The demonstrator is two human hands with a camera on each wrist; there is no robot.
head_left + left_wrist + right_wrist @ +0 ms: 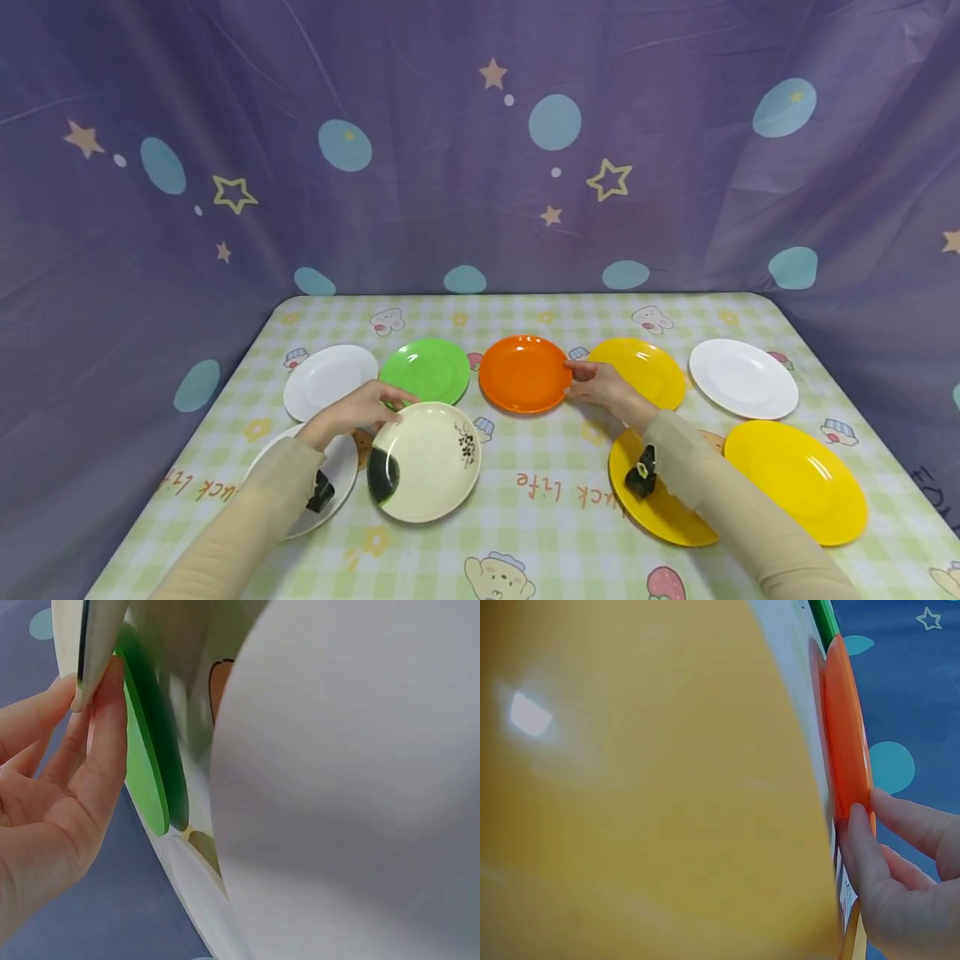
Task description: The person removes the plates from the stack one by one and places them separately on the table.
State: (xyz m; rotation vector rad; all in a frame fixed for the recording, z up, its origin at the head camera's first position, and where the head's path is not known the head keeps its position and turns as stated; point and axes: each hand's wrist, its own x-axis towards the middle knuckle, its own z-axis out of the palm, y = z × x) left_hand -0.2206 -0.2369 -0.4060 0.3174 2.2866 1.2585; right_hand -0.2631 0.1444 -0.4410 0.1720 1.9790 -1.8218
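Note:
My left hand (365, 408) pinches the upper left rim of a round cream plate (431, 467) with a dark patch and a small flower print. Close up in the left wrist view, the left hand (71, 780) has the rim of the cream plate (101, 637) between thumb and fingers, held above the cloth. My right hand (609, 390) pinches the right rim of an orange plate (523, 373). The right wrist view shows thumb and fingers of the right hand (904, 870) on either side of the edge of the orange plate (846, 727).
A green plate (426, 367) and a white plate (330, 382) lie at the back left. Another white plate (345, 475) is partly under my left forearm. Yellow plates (637, 367) and a third white plate (742, 377) lie to the right. A patterned cloth (555, 533) covers the table; a purple curtain (450, 167) hangs behind.

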